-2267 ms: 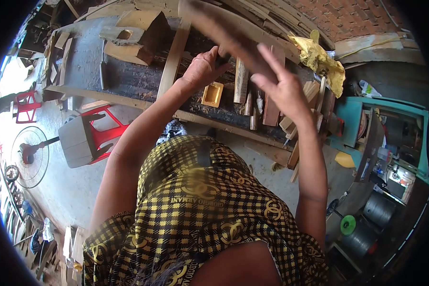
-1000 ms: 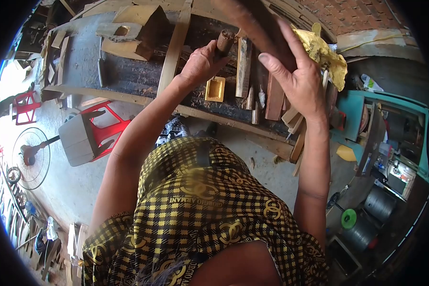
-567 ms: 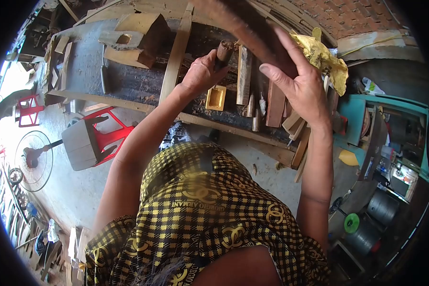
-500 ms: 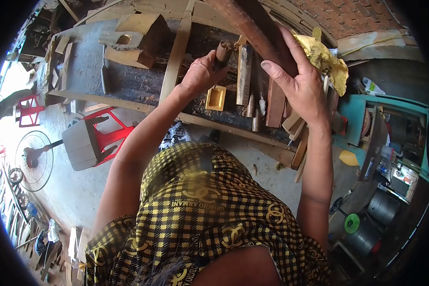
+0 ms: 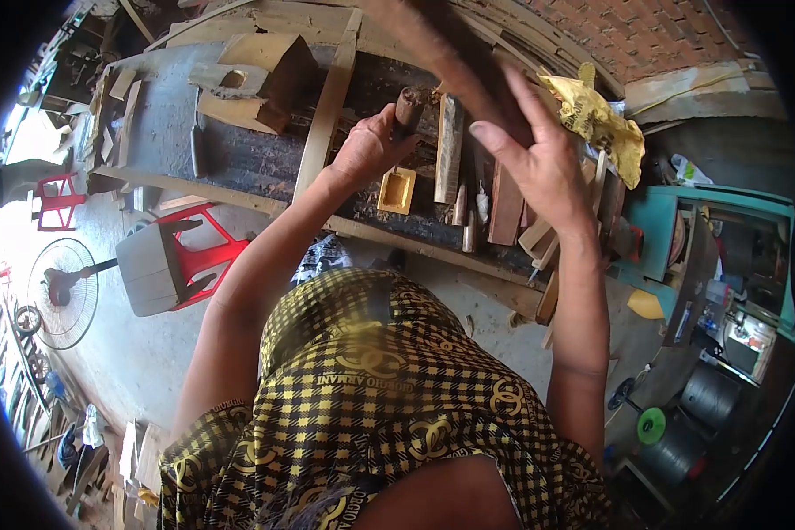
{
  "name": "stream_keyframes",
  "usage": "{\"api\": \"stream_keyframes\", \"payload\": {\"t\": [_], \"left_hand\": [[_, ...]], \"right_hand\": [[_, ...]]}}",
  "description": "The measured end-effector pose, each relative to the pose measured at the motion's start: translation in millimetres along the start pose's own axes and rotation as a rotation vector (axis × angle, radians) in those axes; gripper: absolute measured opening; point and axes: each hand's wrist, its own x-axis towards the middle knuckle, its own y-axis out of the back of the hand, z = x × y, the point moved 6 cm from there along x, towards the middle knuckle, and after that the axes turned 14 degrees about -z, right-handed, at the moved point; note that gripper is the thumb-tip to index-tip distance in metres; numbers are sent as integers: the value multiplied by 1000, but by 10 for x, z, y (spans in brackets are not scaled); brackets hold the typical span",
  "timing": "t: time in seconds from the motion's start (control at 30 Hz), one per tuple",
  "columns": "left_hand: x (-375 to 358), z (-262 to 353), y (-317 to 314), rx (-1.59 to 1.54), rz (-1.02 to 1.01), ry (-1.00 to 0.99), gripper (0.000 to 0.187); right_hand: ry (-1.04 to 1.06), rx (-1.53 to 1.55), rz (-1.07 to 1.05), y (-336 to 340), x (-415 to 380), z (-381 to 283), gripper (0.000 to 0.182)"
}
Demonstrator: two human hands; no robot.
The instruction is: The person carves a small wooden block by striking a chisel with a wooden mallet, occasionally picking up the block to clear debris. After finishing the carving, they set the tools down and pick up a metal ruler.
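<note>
My left hand (image 5: 367, 143) is closed around a chisel (image 5: 409, 106), held by its thick brown wooden handle with a worn, frayed top. Its lower end is mostly hidden by my fingers. Just below that hand, a small yellow wooden block (image 5: 396, 191) with a rectangular hollow lies on the dark workbench (image 5: 247, 163). In my right hand (image 5: 543, 168) is a thick, dark reddish-brown wooden bar (image 5: 455, 66), raised over the bench and slightly blurred; its far end leaves the top of the view.
Beside the block lie a narrow wood strip (image 5: 448, 150) and several tools. A larger hollowed wood block (image 5: 261, 79) sits to the left. A crumpled yellow bag (image 5: 596, 119) is at right. A red stool (image 5: 208, 256) and fan (image 5: 62, 291) stand on the floor.
The wooden bar and my right hand have shifted slightly left. My left hand keeps hold of the chisel near the yellow block, and the view has tilted a little.
</note>
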Motion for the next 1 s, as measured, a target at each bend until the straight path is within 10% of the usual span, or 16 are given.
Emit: {"api": "stream_keyframes", "payload": {"t": [0.2, 0.33, 0.6, 0.7, 1.0], "left_hand": [[59, -47, -57, -7, 45, -138, 36], [-6, -56, -51, -99, 2, -4, 33], [-161, -18, 19, 6, 39, 56, 30], [-222, 41, 33, -42, 21, 60, 31], [-315, -25, 37, -26, -3, 208, 37]], "right_hand": [[-263, -143, -384, -423, -182, 301, 75], [-175, 51, -67, -210, -496, 455, 74], [-1019, 455, 270, -839, -1896, 2148, 71], [-820, 127, 397, -1322, -2294, 2741, 63], [-1162, -326, 203, -1465, -2207, 2498, 61]]}}
